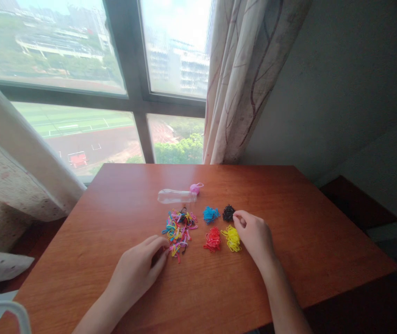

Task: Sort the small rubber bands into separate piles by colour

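Observation:
A mixed pile of small coloured plastic loops [179, 229], pin-like in shape, lies in the middle of the table. At its lower left edge my left hand [139, 262] has thumb and forefinger pinched together, touching the pile near a pink loop; what is between the fingertips is hidden. My right hand [256, 232] is also closed in a pinch, right beside the heap of black loops [228, 213]. Anything in that pinch is too small to make out. Sorted by colour, blue loops [211, 214], red loops [213, 240] and yellow loops [232, 239] form separate heaps nearby.
Behind the piles, a clear plastic bottle [176, 196] lies on its side, with a pink cap [195, 188] at its right end. The brown wooden table [115, 204] stands against a window, with curtains [235, 83] on both sides. A white curved object [9, 306] shows at lower left.

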Action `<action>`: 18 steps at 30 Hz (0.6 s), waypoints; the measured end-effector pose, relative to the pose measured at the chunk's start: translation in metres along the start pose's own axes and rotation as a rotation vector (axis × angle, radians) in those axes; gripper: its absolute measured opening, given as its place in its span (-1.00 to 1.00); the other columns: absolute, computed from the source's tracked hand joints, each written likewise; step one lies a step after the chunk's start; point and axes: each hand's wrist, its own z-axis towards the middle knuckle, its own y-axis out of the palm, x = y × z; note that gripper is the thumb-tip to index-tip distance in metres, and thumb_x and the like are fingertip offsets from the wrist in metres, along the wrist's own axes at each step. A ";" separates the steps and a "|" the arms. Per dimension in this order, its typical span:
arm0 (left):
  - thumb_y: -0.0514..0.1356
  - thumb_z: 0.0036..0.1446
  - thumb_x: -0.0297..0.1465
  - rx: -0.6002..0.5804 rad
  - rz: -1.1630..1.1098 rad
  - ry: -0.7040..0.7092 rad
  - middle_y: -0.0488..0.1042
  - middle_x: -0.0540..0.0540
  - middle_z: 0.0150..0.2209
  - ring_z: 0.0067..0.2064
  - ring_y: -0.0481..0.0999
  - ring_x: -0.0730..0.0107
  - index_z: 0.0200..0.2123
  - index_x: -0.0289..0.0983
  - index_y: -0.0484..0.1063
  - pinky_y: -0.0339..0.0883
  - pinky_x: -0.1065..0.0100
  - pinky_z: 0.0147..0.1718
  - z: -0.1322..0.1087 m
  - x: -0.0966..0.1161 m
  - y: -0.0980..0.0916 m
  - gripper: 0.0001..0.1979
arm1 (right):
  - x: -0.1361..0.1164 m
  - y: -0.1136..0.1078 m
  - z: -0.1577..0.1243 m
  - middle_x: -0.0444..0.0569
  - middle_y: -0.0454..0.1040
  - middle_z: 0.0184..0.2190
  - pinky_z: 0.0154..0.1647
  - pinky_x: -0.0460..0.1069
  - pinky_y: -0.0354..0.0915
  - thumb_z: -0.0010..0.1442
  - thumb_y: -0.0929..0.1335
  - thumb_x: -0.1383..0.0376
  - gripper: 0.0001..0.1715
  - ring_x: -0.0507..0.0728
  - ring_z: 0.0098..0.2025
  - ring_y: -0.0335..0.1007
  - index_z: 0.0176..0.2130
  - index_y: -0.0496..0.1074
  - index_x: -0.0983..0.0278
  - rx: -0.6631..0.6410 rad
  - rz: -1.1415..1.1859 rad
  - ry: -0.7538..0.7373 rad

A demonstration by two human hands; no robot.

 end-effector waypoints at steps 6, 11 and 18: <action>0.02 0.27 -0.35 0.001 -0.012 -0.003 0.54 -0.01 -0.29 -0.30 0.54 0.35 -0.26 -0.16 0.45 0.29 0.41 -0.33 0.001 0.000 0.000 -0.80 | -0.016 -0.003 -0.012 -0.13 0.52 -0.50 -0.43 -0.07 0.04 0.27 0.30 0.28 -0.81 0.09 -0.46 0.41 -0.29 0.53 0.17 0.045 0.090 -0.036; 0.03 0.25 -0.34 0.047 -0.037 0.006 0.54 -0.02 -0.32 -0.33 0.52 0.36 -0.26 -0.17 0.46 0.30 0.41 -0.34 0.002 -0.001 -0.001 -0.80 | -0.046 0.007 -0.038 -0.11 0.53 -0.46 -0.39 -0.08 0.09 0.29 0.27 0.32 -0.78 0.08 -0.43 0.43 -0.28 0.50 0.20 0.031 0.216 -0.158; 0.04 0.23 -0.39 0.053 -0.056 0.012 0.52 -0.01 -0.33 -0.34 0.50 0.38 -0.23 -0.17 0.46 0.31 0.44 -0.34 0.000 -0.002 -0.001 -0.81 | -0.083 0.028 -0.078 -0.16 0.51 -0.47 -0.40 -0.09 0.08 0.25 0.27 0.41 -0.79 0.05 -0.44 0.42 -0.33 0.45 0.19 -0.108 0.298 -0.239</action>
